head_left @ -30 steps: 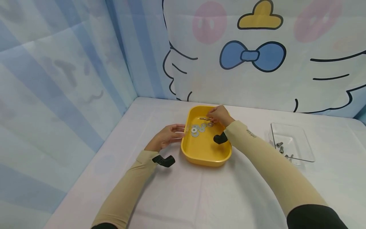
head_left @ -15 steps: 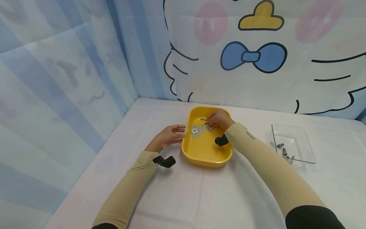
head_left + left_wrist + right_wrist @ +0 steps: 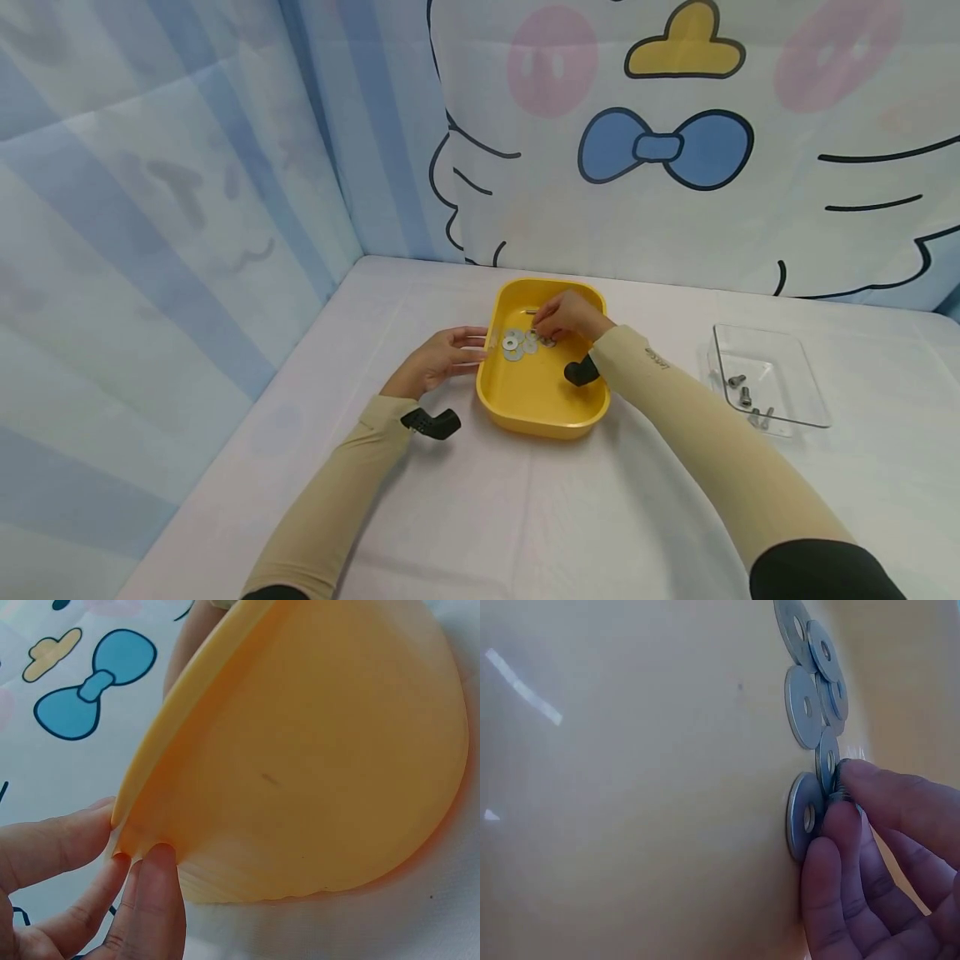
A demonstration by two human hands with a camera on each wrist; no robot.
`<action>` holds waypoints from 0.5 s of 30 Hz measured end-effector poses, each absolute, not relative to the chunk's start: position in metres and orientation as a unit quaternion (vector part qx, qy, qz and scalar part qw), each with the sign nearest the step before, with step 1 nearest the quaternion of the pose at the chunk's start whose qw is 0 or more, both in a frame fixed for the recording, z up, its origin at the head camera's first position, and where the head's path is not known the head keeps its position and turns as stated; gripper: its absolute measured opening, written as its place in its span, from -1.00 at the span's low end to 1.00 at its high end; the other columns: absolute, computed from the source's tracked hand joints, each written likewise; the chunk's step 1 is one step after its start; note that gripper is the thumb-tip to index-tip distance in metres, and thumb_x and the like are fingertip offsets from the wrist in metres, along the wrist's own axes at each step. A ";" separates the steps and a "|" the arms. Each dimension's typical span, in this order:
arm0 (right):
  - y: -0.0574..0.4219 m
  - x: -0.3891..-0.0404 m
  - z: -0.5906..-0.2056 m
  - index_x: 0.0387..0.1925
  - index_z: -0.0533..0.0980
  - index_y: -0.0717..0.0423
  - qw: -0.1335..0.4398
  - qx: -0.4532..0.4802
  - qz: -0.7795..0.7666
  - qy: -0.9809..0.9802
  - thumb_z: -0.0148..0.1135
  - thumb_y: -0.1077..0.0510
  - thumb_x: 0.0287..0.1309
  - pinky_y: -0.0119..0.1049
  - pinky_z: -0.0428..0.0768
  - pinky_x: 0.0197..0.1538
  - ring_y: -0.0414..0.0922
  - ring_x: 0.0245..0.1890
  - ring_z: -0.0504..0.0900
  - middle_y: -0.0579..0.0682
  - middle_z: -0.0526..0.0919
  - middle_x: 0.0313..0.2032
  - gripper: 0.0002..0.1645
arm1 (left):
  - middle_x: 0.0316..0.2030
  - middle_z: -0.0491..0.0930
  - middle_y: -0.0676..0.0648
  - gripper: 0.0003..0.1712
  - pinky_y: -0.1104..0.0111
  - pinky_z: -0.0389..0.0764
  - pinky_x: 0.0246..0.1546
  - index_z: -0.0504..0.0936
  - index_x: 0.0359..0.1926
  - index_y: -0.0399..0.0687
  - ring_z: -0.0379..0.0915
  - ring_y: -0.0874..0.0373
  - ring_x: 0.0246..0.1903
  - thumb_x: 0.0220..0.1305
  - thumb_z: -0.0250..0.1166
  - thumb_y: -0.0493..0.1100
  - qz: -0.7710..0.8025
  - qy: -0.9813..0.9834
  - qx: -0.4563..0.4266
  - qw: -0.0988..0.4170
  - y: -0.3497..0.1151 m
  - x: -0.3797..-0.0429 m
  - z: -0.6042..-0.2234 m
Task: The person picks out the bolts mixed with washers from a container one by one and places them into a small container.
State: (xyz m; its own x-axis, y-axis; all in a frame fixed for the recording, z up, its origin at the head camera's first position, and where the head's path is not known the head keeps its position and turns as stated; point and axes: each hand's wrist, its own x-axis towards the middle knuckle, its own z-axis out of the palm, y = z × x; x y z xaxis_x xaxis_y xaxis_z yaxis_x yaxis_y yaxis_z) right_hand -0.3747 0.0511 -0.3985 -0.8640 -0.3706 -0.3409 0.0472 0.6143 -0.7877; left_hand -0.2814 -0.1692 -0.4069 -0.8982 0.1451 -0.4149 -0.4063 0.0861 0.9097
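Observation:
A yellow tray (image 3: 543,392) rests on the table with several flat metal washers (image 3: 513,353) near its middle left. Behind them a small metal screw (image 3: 531,312) lies in the tray, partly hidden by my right hand (image 3: 572,313). That hand reaches into the tray. In the right wrist view its thumb and forefinger pinch a small threaded bolt (image 3: 841,791) right beside the washers (image 3: 804,817); much of the bolt is covered. My left hand (image 3: 438,360) touches the tray's left side with extended fingers, and in its wrist view the fingertips (image 3: 159,870) meet the outer wall and rim.
A clear plastic box (image 3: 787,375) with several bolts (image 3: 745,397) in it stands on the right of the white-covered table (image 3: 450,517). A printed cloth (image 3: 525,208) hangs close behind the tray, and a striped one (image 3: 150,292) hangs on the left.
My right hand has moved a little left and nearer to me inside the tray, down to the washers. The left hand and tray stay in place.

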 end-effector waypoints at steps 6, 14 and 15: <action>0.049 -0.373 -0.398 -0.23 0.60 0.35 0.242 -0.117 -0.403 0.875 0.36 0.33 -0.02 -0.45 0.63 -0.39 -0.22 -0.60 0.53 -0.11 0.61 -0.59 -0.74 | 0.25 0.40 -0.14 -0.40 0.19 0.50 0.19 0.37 0.27 -0.06 0.41 -0.03 0.19 0.20 0.25 -0.36 0.667 0.710 -0.097 0.204 -0.168 -0.281 -0.406; 0.047 -0.371 -0.400 -0.30 0.62 0.37 0.224 -0.145 -0.388 0.882 0.37 0.36 -0.04 -0.47 0.58 -0.45 -0.22 -0.65 0.49 -0.09 0.57 -0.65 -0.80 | 0.24 0.42 -0.12 -0.40 0.19 0.51 0.18 0.37 0.27 -0.05 0.42 -0.03 0.18 0.20 0.25 -0.35 0.669 0.707 -0.103 0.204 -0.168 -0.280 -0.404; 0.047 -0.370 -0.400 -0.31 0.62 0.36 0.219 -0.146 -0.385 0.885 0.37 0.35 -0.05 -0.47 0.58 -0.45 -0.21 -0.64 0.49 -0.08 0.57 -0.64 -0.81 | 0.24 0.42 -0.12 -0.40 0.19 0.51 0.18 0.37 0.27 -0.06 0.42 -0.03 0.18 0.20 0.25 -0.35 0.669 0.707 -0.103 0.204 -0.168 -0.280 -0.404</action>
State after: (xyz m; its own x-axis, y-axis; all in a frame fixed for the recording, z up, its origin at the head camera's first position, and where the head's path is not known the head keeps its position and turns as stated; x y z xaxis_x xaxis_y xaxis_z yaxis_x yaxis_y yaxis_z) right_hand -0.3704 0.0467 -0.4000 -0.8617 -0.4268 -0.2743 -0.0903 0.6611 -0.7449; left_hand -0.2800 -0.1676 -0.4040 -0.8958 0.1270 -0.4259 -0.4183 0.0830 0.9045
